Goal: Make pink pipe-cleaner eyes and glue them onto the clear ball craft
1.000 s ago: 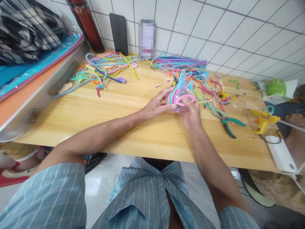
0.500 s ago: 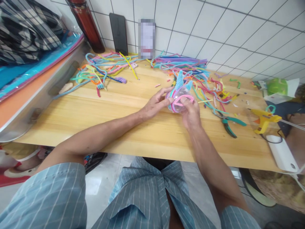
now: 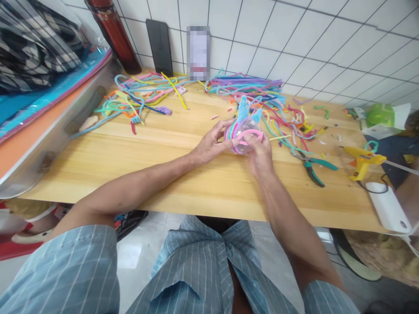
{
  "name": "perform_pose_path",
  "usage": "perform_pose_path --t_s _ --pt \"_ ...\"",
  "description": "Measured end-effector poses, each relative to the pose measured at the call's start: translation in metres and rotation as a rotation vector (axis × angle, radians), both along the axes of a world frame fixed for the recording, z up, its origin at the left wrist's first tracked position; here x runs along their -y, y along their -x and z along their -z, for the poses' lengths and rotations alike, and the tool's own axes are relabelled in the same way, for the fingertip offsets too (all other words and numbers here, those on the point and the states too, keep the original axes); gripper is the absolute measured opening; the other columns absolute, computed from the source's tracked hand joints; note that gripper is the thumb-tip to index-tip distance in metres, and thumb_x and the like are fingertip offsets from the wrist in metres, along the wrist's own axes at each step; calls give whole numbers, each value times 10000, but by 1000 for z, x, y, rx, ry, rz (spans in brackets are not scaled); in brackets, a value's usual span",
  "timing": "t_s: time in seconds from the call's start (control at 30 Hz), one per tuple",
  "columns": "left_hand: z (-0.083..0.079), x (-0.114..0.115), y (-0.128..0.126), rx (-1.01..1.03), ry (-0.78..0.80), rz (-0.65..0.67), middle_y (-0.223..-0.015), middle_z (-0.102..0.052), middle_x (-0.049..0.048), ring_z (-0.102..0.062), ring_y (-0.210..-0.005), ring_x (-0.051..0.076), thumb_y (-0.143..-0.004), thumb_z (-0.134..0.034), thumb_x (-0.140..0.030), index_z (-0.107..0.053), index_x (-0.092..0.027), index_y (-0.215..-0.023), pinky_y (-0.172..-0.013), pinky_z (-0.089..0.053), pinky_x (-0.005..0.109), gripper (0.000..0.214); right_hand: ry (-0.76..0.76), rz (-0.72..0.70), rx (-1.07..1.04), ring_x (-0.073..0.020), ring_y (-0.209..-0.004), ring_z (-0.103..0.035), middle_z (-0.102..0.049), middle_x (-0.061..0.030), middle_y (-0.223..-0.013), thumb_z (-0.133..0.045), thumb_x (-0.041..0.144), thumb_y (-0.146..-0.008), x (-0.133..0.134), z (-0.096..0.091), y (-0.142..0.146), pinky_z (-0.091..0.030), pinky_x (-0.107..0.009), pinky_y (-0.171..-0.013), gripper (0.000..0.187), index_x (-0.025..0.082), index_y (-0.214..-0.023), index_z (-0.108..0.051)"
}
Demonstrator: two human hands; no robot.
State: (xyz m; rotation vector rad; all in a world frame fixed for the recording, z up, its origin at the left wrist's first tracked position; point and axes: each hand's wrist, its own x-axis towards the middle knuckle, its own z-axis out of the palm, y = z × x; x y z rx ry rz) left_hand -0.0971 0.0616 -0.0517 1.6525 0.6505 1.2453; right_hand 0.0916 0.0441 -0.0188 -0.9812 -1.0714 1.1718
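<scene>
Both my hands hold a clear plastic ball (image 3: pixel 246 127) wrapped in pastel pipe cleaners, just above the wooden table (image 3: pixel 137 152). A blue twisted horn (image 3: pixel 242 108) stands up from its top, with a blue ear beside it. My left hand (image 3: pixel 212 144) grips the ball's left side, fingers curled round it. My right hand (image 3: pixel 258 152) holds it from below and the right, with the thumb pressing a pink pipe-cleaner loop (image 3: pixel 249 135) against the front.
Loose coloured pipe cleaners (image 3: pixel 248 91) are heaped behind the ball and at the back left (image 3: pixel 140 93). Green-handled pliers (image 3: pixel 312 168) and a yellow glue gun (image 3: pixel 362 159) lie to the right. A dark red bottle (image 3: pixel 113 35) and a phone (image 3: pixel 160 46) stand by the tiled wall.
The ball and both hands have shifted slightly left and up in view. My right thumb has slid along the pink loop. Both hands keep their hold.
</scene>
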Motion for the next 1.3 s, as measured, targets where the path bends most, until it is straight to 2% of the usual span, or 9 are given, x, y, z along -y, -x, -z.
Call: perform_pose_path --t_s 0.27,0.37,0.5,0.63,0.77,0.93,1.1,1.2,1.3 --pt "-1 1 1 8 -36 -16 -1658 -649 106 -616 -1579 348 -985 -817 -682 -617 -324 -1576 -1420 -368 584 719 -3 28 -2 -214 -994 -754 -811 8 -1103 -1019 630 -682 0 6 2 -659 -397 -966 564 323 -1046 -717" --pt "-5 3 0 8 -13 -24 -1635 -666 104 -635 -1549 344 -973 -819 -698 -621 -310 -1551 -1402 -403 585 724 3 17 -2 -219 -1028 -767 -816 8 -1125 -1025 646 -677 0 4 1 -667 -402 -1002 588 325 -1067 -724" --pt "-8 4 -3 67 64 -64 -1628 -666 106 -589 -1582 361 -946 -834 -723 -623 -301 -1510 -1327 -511 562 735 -37 -4 -18 -266 -1222 -766 -798 -4 -1273 -1016 698 -685 5 0 1 -659 -465 -1121 674 364 -1188 -718" --pt "-5 2 -8 164 185 -52 -1739 -569 97 -603 -1557 382 -953 -803 -737 -564 -353 -1560 -1191 -625 553 757 -142 26 57 -297 -1518 -645 -703 -22 -1561 -1041 645 -697 9 3 5 -538 -520 -1326 823 409 -1391 -666" --pt "-3 1 -9 240 301 -36 -1722 -566 89 -650 -1476 364 -912 -838 -725 -563 -352 -1548 -1038 -684 458 787 -187 30 209 -295 -1656 -527 -527 -62 -1779 -1018 609 -748 6 16 6 -434 -541 -1411 999 401 -1591 -523" --pt "-14 9 -8 286 371 -105 -1565 -663 76 -689 -1391 299 -916 -868 -614 -662 -309 -1455 -907 -657 310 653 -255 26 390 -337 -1705 -468 -455 -134 -1819 -948 654 -787 -4 32 1 -368 -615 -1431 1149 334 -1722 -363" --pt "-28 15 -10 386 483 -107 -1473 -720 44 -744 -1284 267 -915 -871 -547 -659 -312 -1409 -1007 -670 387 587 -336 -55 319 -316 -1714 -453 -478 -112 -1816 -879 675 -840 -7 30 -1 -433 -568 -1405 1098 343 -1753 -366" --pt "-34 17 -11 439 556 -113 -1490 -722 38 -753 -1315 270 -906 -883 -505 -639 -308 -1395 -1099 -668 444 581 -340 -97 225 -304 -1698 -479 -519 -82 -1805 -787 563 -885 -8 28 -1 -428 -568 -1408 936 346 -1724 -436" --pt "-38 17 -10 439 605 -130 -1454 -745 40 -779 -1276 252 -925 -875 -472 -632 -300 -1394 -1107 -678 435 556 -328 -78 224 -300 -1682 -501 -498 -82 -1832 -704 443 -878 -11 31 0 -434 -578 -1402 897 322 -1727 -441"
